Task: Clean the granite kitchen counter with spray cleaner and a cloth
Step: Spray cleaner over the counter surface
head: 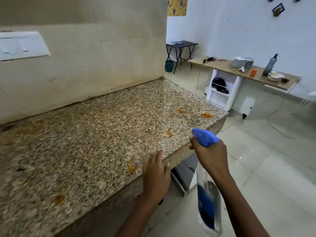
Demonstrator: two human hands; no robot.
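The speckled granite counter [95, 134] fills the left and centre, running back to a beige wall. Orange stains [207, 115] sit near its right end, with others along the front edge [131, 167]. My right hand [209, 155] grips a clear spray bottle [207, 202] with a blue trigger head [204, 136], held just off the counter's front edge, nozzle pointing over the granite. My left hand [156, 177] rests flat on the counter's front edge, holding nothing. No cloth is visible.
A white switch plate [22, 46] is on the wall at left. Across the tiled floor [256, 168] stand a wooden shelf-desk [246, 72] with a bottle and clutter, a white cabinet [222, 89], a black folding table [182, 46], a bin and a trailing cable.
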